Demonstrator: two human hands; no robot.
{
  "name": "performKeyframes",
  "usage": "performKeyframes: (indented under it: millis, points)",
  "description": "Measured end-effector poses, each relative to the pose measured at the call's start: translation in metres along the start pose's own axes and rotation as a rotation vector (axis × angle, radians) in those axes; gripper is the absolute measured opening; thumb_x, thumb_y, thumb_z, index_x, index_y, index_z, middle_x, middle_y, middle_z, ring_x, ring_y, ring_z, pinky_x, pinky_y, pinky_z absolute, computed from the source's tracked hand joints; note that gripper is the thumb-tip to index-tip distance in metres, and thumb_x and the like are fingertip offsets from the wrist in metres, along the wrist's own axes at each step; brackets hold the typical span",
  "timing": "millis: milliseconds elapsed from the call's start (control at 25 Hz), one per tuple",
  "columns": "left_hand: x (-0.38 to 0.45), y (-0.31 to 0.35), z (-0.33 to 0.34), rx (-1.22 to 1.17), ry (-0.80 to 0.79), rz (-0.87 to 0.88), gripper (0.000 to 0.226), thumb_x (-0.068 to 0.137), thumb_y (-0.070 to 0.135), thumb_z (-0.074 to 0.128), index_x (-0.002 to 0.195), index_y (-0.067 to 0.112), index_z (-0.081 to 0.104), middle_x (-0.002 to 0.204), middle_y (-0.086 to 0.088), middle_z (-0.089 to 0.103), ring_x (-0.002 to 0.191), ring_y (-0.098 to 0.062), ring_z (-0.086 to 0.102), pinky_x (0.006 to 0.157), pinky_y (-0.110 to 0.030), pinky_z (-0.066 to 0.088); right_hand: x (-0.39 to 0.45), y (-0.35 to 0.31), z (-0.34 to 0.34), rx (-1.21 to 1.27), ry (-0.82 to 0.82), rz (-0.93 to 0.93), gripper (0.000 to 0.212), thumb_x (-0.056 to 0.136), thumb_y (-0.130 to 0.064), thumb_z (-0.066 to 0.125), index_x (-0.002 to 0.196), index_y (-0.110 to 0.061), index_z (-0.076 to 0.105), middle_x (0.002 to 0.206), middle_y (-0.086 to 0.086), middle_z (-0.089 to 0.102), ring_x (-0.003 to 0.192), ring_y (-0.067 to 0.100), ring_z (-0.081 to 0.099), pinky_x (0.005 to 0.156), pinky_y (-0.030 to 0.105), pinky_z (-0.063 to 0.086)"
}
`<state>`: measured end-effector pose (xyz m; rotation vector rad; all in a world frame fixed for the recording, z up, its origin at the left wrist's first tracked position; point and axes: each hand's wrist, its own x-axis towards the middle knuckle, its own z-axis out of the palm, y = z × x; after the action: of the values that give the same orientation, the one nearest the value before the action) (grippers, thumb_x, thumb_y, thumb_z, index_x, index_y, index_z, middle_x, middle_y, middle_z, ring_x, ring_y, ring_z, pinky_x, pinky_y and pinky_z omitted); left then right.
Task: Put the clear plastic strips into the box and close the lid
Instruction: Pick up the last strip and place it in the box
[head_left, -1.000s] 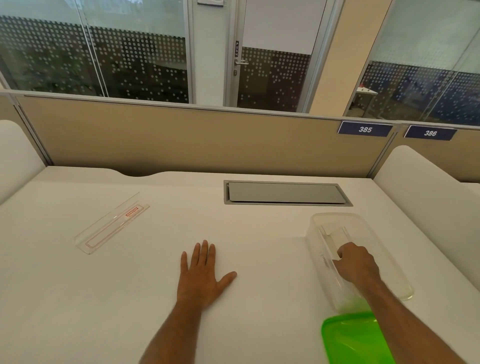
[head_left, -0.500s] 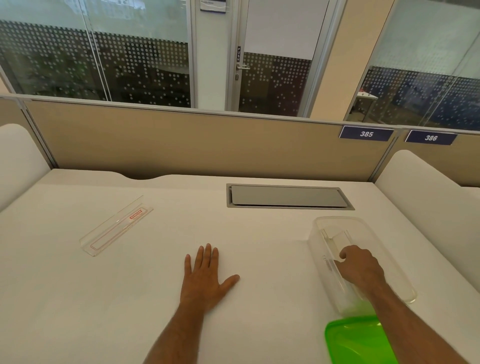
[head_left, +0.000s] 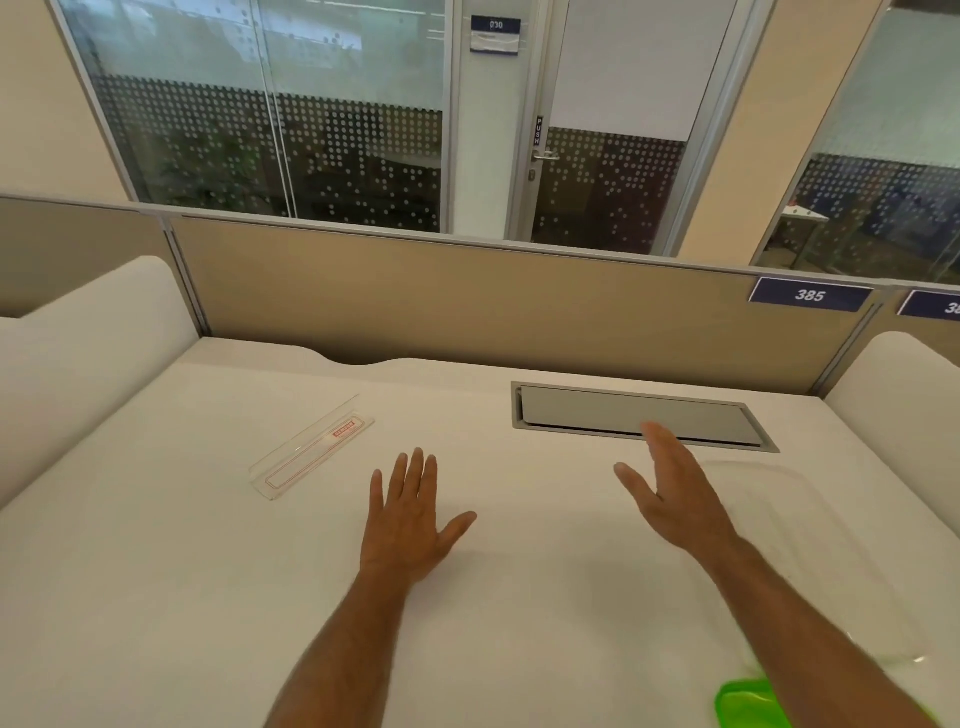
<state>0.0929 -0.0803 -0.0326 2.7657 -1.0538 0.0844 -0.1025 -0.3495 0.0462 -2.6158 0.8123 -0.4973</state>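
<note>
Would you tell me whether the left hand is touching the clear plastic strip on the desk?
Apart. The head view shows bare white desk between the left hand, lying flat, and the clear plastic strip further left.

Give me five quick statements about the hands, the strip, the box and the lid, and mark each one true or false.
1. The left hand lies flat on the desk. True.
2. The right hand holds the strip. False: it is open, holds nothing, and the strip lies apart on the desk to the left.
3. The green lid is on the box. False: the lid lies at the near end of the box, which is open.
4. The strip has red markings. True.
5. The strip lies right of the box. False: it lies left of both hands, the box to the right.
</note>
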Motion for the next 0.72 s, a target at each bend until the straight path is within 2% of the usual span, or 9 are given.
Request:
performKeyframes:
  millis: [120,280,400,600,640,720]
  points:
    - [-0.001,-0.032,-0.016,0.034,0.034,-0.074,0.109,0.073,0.085,-0.011,0.156,0.016,-0.004,0.167,-0.007,-0.005,0.153,-0.027,-0.007,0.124,-0.052,-0.002,0.006,-0.038,0.033,-0.074,-0.104,-0.176,0.078,0.098,-0.05,0.04,0.156,-0.012,0.005,0.164,0.003,-0.001,0.15,0.012,-0.006,0.122,0.034,-0.002]
    - [-0.008,-0.078,-0.025,0.05,0.067,-0.167,0.107,0.076,0.084,-0.004,0.157,0.013,0.003,0.167,-0.008,0.003,0.154,-0.028,-0.001,0.124,-0.053,0.001,0.016,-0.093,0.079,-0.142,-0.225,-0.312,0.08,0.099,-0.055,0.031,0.154,-0.014,-0.009,0.162,0.002,-0.017,0.147,0.011,-0.021,0.121,0.037,-0.01]
    - [-0.01,-0.109,-0.031,0.043,0.088,-0.209,0.107,0.078,0.083,0.002,0.156,0.01,0.013,0.165,-0.011,0.014,0.153,-0.03,0.009,0.123,-0.055,0.008,0.028,-0.132,0.108,-0.161,-0.282,-0.383,0.078,0.099,-0.056,0.028,0.154,-0.016,-0.012,0.161,0.001,-0.021,0.147,0.012,-0.023,0.121,0.038,-0.01]
    - [0.002,-0.153,-0.038,0.059,0.111,-0.242,0.112,0.076,0.082,-0.01,0.155,0.008,0.019,0.164,-0.012,0.021,0.153,-0.031,0.012,0.122,-0.056,0.01,0.062,-0.189,0.145,-0.165,-0.322,-0.481,0.075,0.1,-0.055,0.025,0.155,-0.017,-0.009,0.162,0.001,-0.018,0.148,0.014,-0.021,0.121,0.037,-0.01]
    - [0.007,-0.16,-0.039,0.058,0.111,-0.246,0.11,0.077,0.082,-0.007,0.155,0.008,0.02,0.164,-0.012,0.022,0.153,-0.031,0.012,0.122,-0.055,0.009,0.07,-0.199,0.152,-0.167,-0.322,-0.495,0.075,0.1,-0.055,0.025,0.155,-0.017,-0.008,0.162,0.001,-0.017,0.148,0.015,-0.02,0.121,0.038,-0.009]
    - [0.017,-0.173,-0.04,0.055,0.11,-0.258,0.097,0.086,0.076,0.012,0.154,0.008,0.022,0.163,-0.011,0.024,0.153,-0.031,0.012,0.122,-0.055,0.01,0.087,-0.215,0.166,-0.179,-0.324,-0.52,0.073,0.1,-0.053,0.026,0.155,-0.017,-0.006,0.163,0.001,-0.015,0.149,0.016,-0.017,0.122,0.038,-0.009]
